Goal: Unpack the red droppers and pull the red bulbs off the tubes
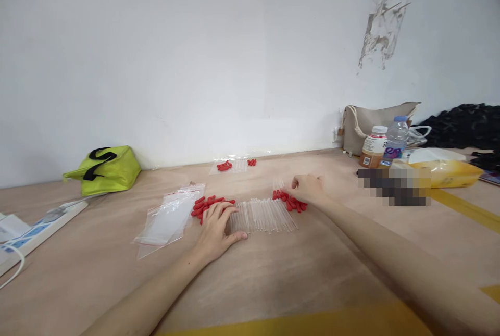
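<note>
My left hand point(214, 232) lies with fingers spread at the left end of a row of thin clear plastic tubes point(265, 215). Beneath and behind its fingertips is a pile of small red rubbery pieces point(203, 204). At the row's right end, my right hand point(309, 188) is closed with its fingers curled down. It hovers over or touches a second group of red pieces point(295, 203), some of which line up with clear tubes behind them. Whatever its fingertips pinch is hidden.
Clear zip bags point(167, 219) lie left of the red pile. Further back, another clear bag point(239, 165) sits with red pieces. A power strip point(42, 232) and green pouch point(111, 169) are left; bottles point(374, 147), a grey bag point(353, 138) and yellow packet point(449, 172) stand right.
</note>
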A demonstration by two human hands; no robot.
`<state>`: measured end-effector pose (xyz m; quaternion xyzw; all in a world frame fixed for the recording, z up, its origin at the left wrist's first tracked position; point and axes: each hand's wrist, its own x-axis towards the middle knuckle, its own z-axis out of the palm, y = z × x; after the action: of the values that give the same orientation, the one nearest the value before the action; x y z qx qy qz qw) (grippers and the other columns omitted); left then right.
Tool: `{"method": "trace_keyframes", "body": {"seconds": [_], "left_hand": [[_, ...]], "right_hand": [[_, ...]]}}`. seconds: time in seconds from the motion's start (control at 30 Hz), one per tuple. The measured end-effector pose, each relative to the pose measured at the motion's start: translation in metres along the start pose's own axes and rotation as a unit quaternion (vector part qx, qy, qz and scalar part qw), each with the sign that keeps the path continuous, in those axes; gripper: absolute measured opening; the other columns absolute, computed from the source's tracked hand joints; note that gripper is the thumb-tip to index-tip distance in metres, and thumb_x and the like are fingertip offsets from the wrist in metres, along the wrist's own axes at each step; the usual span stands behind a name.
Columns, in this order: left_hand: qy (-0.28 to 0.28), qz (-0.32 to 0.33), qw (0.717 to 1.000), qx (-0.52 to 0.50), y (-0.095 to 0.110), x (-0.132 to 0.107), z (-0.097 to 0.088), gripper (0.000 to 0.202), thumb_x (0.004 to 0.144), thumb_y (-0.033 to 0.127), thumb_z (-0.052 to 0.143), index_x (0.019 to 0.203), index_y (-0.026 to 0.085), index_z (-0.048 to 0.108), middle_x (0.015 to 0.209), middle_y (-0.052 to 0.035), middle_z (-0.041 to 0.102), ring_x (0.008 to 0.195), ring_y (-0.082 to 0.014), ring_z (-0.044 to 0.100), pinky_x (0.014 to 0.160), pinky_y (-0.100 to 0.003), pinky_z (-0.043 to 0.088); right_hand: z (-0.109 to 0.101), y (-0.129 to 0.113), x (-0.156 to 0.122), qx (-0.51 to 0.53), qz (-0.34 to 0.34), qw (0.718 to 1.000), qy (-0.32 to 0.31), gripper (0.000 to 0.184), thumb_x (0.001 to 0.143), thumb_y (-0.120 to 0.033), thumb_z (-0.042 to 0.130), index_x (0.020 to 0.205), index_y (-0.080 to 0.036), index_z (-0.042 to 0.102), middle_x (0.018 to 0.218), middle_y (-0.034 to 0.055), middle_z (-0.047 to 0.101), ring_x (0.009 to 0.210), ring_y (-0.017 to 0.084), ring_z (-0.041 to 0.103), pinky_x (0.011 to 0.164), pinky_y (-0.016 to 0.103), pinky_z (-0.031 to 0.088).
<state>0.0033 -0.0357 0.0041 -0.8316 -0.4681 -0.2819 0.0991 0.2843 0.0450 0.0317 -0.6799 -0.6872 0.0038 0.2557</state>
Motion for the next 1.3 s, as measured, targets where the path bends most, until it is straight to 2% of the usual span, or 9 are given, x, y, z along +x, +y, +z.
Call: {"method": "trace_keyframes", "body": {"seconds": [0.17,0.3,0.37,0.6,0.77,0.87,0.93,1.07,1.3], "left_hand": [[-0.011,-0.011,1.000,0.017,-0.010,-0.001,-0.006,0.052,0.067,0.057,0.059,0.107,0.026,0.052,0.114,-0.0058,0.050,0.105,-0.0264,0.040,0.082,-0.041,0.031],[-0.015,-0.002,1.000,0.024,-0.016,-0.001,-0.007,0.055,0.065,0.059,0.060,0.109,0.028,0.051,0.117,-0.0061,0.048,0.108,-0.0274,0.038,0.084,-0.042,0.029],[-0.009,-0.003,1.000,0.024,-0.017,-0.002,-0.007,0.051,0.067,0.057,0.058,0.109,0.028,0.051,0.116,-0.0060,0.049,0.108,-0.0271,0.038,0.085,-0.042,0.029],[0.028,-0.021,0.999,0.006,-0.017,-0.003,-0.004,0.026,0.080,0.041,0.051,0.101,0.025,0.055,0.107,-0.0039,0.055,0.106,-0.0236,0.042,0.087,-0.041,0.031],[0.068,-0.020,0.997,-0.012,-0.014,-0.001,-0.001,0.030,0.082,0.036,0.050,0.109,0.023,0.049,0.108,-0.0052,0.054,0.107,-0.0224,0.043,0.091,-0.041,0.032],[0.119,-0.013,0.993,-0.017,-0.006,-0.001,-0.002,0.040,0.082,0.033,0.050,0.119,0.021,0.041,0.114,-0.0081,0.051,0.110,-0.0230,0.042,0.094,-0.042,0.030],[0.124,0.005,0.992,-0.014,0.003,-0.002,-0.005,0.042,0.082,0.032,0.049,0.121,0.021,0.040,0.116,-0.0089,0.050,0.111,-0.0231,0.041,0.094,-0.041,0.030],[0.079,0.080,0.994,0.003,0.020,-0.005,-0.006,0.026,0.083,0.028,0.048,0.109,0.025,0.054,0.104,-0.0041,0.059,0.103,-0.0207,0.047,0.092,-0.041,0.027],[0.028,0.136,0.990,0.026,0.033,-0.004,0.001,0.018,0.085,0.026,0.046,0.092,0.024,0.063,0.070,-0.0005,0.065,0.070,-0.0152,0.051,0.079,-0.038,0.029]], "right_hand": [[0.005,-0.015,0.006,-0.013,0.025,0.995,-0.097,0.035,0.066,-0.051,0.052,0.056,-0.018,0.061,0.048,0.0028,0.058,0.061,0.019,0.059,0.073,0.034,0.035],[0.005,-0.022,0.004,0.053,0.040,0.973,-0.222,0.036,0.073,-0.042,0.047,0.051,-0.017,0.061,0.041,0.0013,0.056,0.041,0.012,0.054,0.059,0.026,0.040],[0.004,-0.025,0.005,0.063,0.055,0.965,-0.247,0.032,0.073,-0.036,0.047,0.051,-0.017,0.061,0.041,0.0013,0.057,0.038,0.012,0.053,0.053,0.025,0.040],[-0.017,-0.027,0.015,-0.013,0.054,0.993,-0.103,0.023,0.069,-0.031,0.049,0.053,-0.016,0.059,0.054,0.0072,0.061,0.066,0.023,0.061,0.063,0.031,0.038],[-0.033,-0.021,-0.014,0.036,-0.078,0.995,-0.053,0.025,0.078,-0.039,0.045,0.069,-0.020,0.058,0.068,0.0009,0.064,0.069,0.014,0.058,0.069,0.026,0.036],[-0.021,-0.016,-0.046,0.061,-0.292,0.952,0.069,0.023,0.080,-0.037,0.050,0.067,-0.018,0.055,0.068,0.0000,0.062,0.068,0.013,0.054,0.082,0.031,0.029],[-0.008,-0.015,-0.066,0.048,-0.381,0.914,0.130,0.019,0.083,-0.029,0.048,0.069,-0.018,0.055,0.069,0.0007,0.062,0.072,0.013,0.053,0.083,0.033,0.027],[0.014,-0.021,-0.093,0.036,-0.444,0.875,0.189,0.014,0.083,-0.020,0.048,0.093,-0.020,0.058,0.076,0.0017,0.062,0.077,0.014,0.051,0.081,0.034,0.028],[0.017,-0.034,-0.101,0.048,-0.447,0.866,0.218,0.014,0.083,-0.018,0.049,0.086,-0.022,0.061,0.069,-0.0006,0.059,0.070,0.012,0.047,0.077,0.034,0.026]]}}
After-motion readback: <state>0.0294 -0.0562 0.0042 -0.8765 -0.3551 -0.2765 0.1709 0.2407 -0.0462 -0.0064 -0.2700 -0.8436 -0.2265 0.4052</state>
